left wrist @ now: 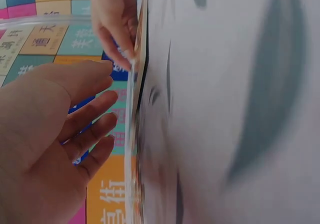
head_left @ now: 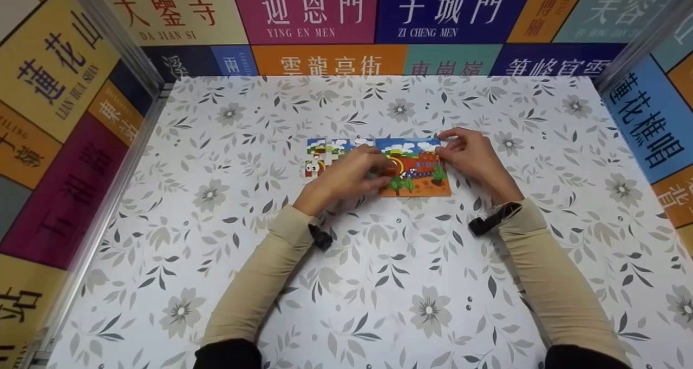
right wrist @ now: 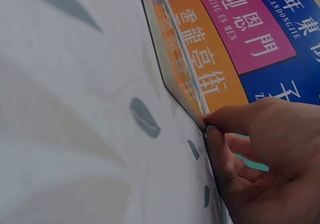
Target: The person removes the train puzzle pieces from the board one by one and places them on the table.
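A thin picture board lies on the table, printed with a red train, green bushes and a blue sky. My right hand pinches its right edge near the upper corner between thumb and fingertips; in the right wrist view that hand is at the board's corner. Directly left of the board is a patchy, jigsaw-like picture, partly covered by my left hand. That left hand is over the seam between the two pictures. In the left wrist view its fingers are loosely bent with nothing between them.
A white tablecloth with grey flowers and leaves covers the table. Panels with coloured blocks of Chinese lettering stand along the back and both sides. A dark strap is on the right wrist and another dark device on the left.
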Demonstrator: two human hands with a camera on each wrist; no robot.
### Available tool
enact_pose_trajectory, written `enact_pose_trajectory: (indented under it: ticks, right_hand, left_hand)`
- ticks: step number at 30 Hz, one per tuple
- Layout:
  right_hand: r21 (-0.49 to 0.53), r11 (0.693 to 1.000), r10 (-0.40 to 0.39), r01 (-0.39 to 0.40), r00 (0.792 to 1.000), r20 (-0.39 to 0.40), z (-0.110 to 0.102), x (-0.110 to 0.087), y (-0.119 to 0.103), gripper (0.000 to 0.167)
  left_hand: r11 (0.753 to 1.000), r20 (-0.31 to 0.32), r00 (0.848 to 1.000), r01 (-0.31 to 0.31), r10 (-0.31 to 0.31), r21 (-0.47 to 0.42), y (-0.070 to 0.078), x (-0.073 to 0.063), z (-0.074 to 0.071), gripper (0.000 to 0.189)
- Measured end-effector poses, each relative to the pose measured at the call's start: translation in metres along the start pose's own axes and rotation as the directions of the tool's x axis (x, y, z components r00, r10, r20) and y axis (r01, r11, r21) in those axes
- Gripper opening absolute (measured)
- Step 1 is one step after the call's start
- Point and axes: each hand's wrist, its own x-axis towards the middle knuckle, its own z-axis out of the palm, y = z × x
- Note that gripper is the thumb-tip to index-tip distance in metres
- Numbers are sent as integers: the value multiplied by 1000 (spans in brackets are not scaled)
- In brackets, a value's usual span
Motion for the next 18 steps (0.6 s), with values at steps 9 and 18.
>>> enact_pose_trajectory:
  ticks: [9, 18]
  right_hand:
    - [-8, 1000, -13, 13, 1000, 0, 1, 1, 0, 41]
    - [-12, 1000, -23, 23, 1000, -6, 1, 2, 1, 41]
  left_hand:
    - [999, 26, 1000, -8, 7, 37, 13, 20, 17, 31]
    - [991, 80, 992, 93, -101, 100, 26, 35, 28, 34]
